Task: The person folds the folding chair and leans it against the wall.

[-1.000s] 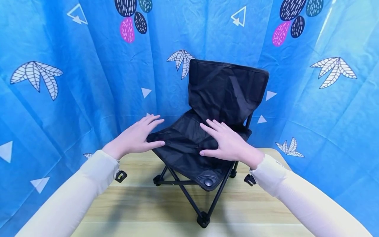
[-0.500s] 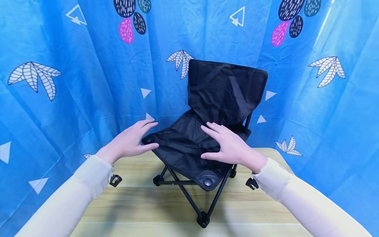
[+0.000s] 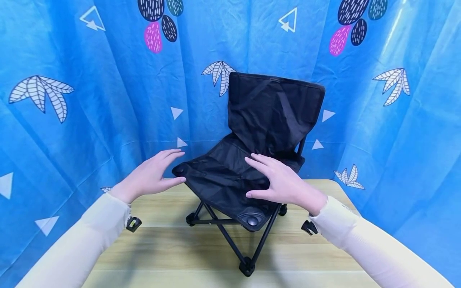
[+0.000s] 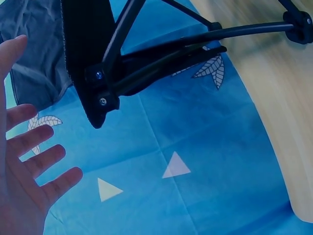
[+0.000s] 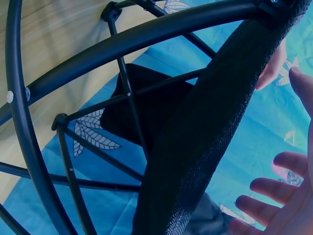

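Observation:
A black folding camp chair (image 3: 223, 176) stands unfolded on a light wooden table, its fabric back upright and its seat turned toward the left front. My left hand (image 3: 151, 172) is at the seat's left corner, fingers spread, holding nothing. In the left wrist view its fingers (image 4: 44, 156) reach out beside the screwed corner bracket (image 4: 101, 85) of the frame. My right hand (image 3: 279, 180) overlaps the seat's right side in the head view, with thumb and fingers apart and nothing between them. The right wrist view shows its fingers (image 5: 269, 196) beside the seat fabric (image 5: 190, 161).
A blue patterned curtain (image 3: 151, 100) closes off the back and both sides. The wooden table top (image 3: 173, 256) carries the chair's crossed legs and black feet (image 3: 247, 267). A black wrist device (image 3: 133, 224) hangs under the left sleeve, another (image 3: 309, 227) under the right.
My left hand has drawn back left and slightly down, uncovering the seat's left corner. My right hand has shifted a little right and down. The chair has stayed in place.

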{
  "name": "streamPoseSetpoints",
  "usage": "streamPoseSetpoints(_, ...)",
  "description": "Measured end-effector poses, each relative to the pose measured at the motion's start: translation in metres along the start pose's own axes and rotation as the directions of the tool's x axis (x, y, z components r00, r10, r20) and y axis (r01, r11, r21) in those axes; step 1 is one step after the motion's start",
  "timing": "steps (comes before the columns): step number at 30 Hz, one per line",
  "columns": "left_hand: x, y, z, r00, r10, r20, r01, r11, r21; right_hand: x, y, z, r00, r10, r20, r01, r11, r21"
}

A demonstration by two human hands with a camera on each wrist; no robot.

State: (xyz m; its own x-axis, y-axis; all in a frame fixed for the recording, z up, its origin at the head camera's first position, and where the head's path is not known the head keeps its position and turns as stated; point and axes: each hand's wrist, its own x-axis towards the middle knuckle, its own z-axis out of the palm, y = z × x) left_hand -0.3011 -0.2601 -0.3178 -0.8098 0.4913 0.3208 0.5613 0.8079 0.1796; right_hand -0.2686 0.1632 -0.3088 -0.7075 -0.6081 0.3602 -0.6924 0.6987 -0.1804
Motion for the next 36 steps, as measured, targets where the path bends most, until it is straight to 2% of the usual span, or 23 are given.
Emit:
streamPoseSetpoints(8, -0.009, -0.003, 0.001, 1.000, -0.014, -0.008, 0.014, 1.000, -0.006, -0.006, 0.000, 0.003, 1.000, -0.018, -0.011, 0.018, 0.999, 0.027)
streamPoseSetpoints(17, -0.018, -0.011, 0.008, 0.998, 0.011, -0.054, -0.011, 1.000, -0.001, -0.012, 0.003, 0.005, 0.999, -0.022, -0.042, 0.026, 0.996, 0.089)
streamPoseSetpoints(26, -0.020, -0.015, 0.016, 0.994, 0.053, -0.096, -0.052, 0.999, 0.018, -0.017, 0.004, 0.006, 0.995, -0.063, -0.078, 0.072, 0.991, 0.113)
streamPoseSetpoints(36, -0.019, -0.018, 0.029, 0.991, 0.080, -0.106, -0.075, 0.996, 0.047, -0.024, 0.008, 0.012, 0.985, -0.128, -0.118, 0.141, 0.985, 0.101)
